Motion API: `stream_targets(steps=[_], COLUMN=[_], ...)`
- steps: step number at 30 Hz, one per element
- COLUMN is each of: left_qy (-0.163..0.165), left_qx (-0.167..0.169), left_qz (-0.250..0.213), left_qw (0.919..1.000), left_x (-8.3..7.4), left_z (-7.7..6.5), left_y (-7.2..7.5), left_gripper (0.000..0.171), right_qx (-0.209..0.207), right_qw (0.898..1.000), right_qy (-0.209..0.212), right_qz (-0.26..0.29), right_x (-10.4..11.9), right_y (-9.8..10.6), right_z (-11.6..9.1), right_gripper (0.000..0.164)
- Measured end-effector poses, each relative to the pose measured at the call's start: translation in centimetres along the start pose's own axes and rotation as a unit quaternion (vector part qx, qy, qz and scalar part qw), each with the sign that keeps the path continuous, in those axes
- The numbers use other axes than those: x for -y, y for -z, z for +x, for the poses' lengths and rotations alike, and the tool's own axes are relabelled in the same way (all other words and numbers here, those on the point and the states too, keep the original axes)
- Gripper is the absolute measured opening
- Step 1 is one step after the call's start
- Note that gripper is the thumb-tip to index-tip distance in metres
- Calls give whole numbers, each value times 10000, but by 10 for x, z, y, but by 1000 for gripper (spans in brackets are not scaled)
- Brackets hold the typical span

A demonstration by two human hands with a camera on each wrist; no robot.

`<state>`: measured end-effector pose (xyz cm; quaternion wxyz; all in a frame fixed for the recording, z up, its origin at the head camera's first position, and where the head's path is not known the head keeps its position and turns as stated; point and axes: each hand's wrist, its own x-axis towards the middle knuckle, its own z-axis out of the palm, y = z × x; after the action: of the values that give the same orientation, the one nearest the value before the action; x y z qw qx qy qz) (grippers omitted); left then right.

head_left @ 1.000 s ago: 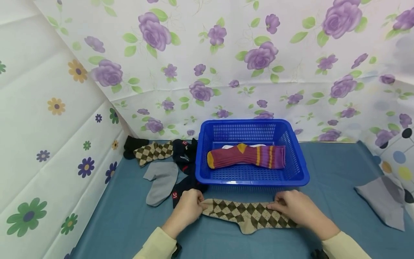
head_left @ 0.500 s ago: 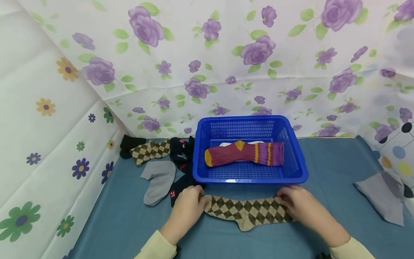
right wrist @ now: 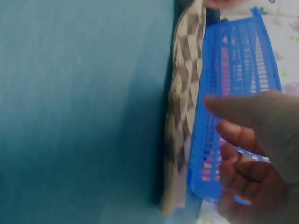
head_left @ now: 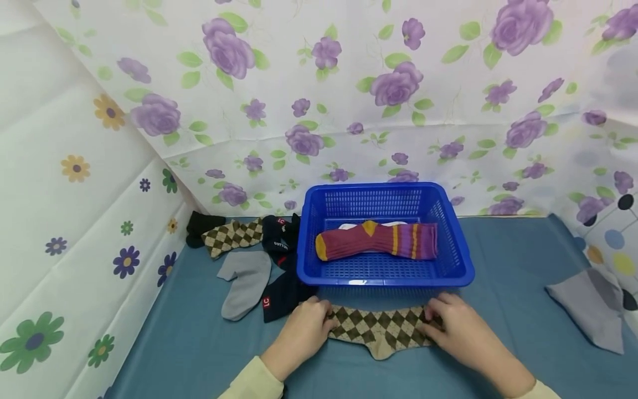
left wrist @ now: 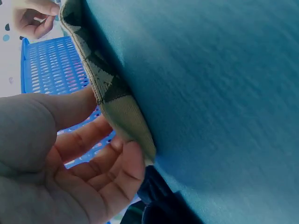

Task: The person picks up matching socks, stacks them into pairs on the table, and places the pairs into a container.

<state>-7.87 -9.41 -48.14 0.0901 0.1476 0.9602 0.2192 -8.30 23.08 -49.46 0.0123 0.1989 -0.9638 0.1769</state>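
A beige and brown argyle sock (head_left: 381, 327) lies lengthwise in front of the blue basket, its heel pointing toward me. My left hand (head_left: 306, 327) holds the sock near its left end. In the left wrist view, the left thumb (left wrist: 79, 105) meets the sock's edge and the fingers curl behind the fabric. At the sock's other end is my right hand (head_left: 456, 327), thumb and fingers spread apart over the cloth. The right wrist view, blurred, has the right thumb (right wrist: 231, 109) extended beside the sock (right wrist: 184, 93), other fingers loosely bent and nothing gripped.
The blue basket (head_left: 386, 281) holds a maroon and purple striped sock (head_left: 374, 242) over something white. To its left lie a grey sock (head_left: 246, 285), dark navy socks (head_left: 281, 296), another argyle sock (head_left: 234, 236) and a black one (head_left: 201, 227). A grey cloth piece (head_left: 590, 310) is far right.
My left hand has shifted right along the argyle sock from its left tip. The right hand's thumb and fingers have spread apart at the other end. The view tilted slightly.
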Motion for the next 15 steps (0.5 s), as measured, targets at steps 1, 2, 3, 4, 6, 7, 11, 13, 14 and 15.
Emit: stream_targets(steps=[1,2,3,4,6,7,11,13,14,15], left_qy=[24,32,52,75,153,195,339,376,384,396], left_qx=[10,16,32,49,79,94,177,217,224,228], left_qz=[29,48,61,61,10,-32,-132,-101,-68,-23], left_qw=[10000,10000,10000,9999,9999,9998,9992,9990,9990,9990], left_x=[0,0,0,0,0,-1,-2,-2,-2,-2], left_z=[1,1,2,2,2,1,0,1,1,1], left_y=[-1,-2,-2,-3,-3,-3,-1,-1,0,0], left_gripper=[18,19,21,22,25,26,27,28,28,29], right_qx=[241,456,628,730,818,833,846,865,883,914], right_qw=[9996,9985,9972,9962,9950,9947,9944,9940,9933,9925], right_qy=[-121,-239,-335,-407,-491,-501,-416,-321,-270,-230], right_qz=[108,174,228,254,291,323,475,593,689,778], right_x=[1,1,1,1,-2,-3,-8,-11,-13,-14], right_y=[-2,-4,-6,-7,-10,-11,-13,-13,-13,-12], right_z=[-1,-2,-3,-3,-4,-4,-4,-4,-4,-3], right_gripper=[22,23,23,23,25,26,29,30,31,32])
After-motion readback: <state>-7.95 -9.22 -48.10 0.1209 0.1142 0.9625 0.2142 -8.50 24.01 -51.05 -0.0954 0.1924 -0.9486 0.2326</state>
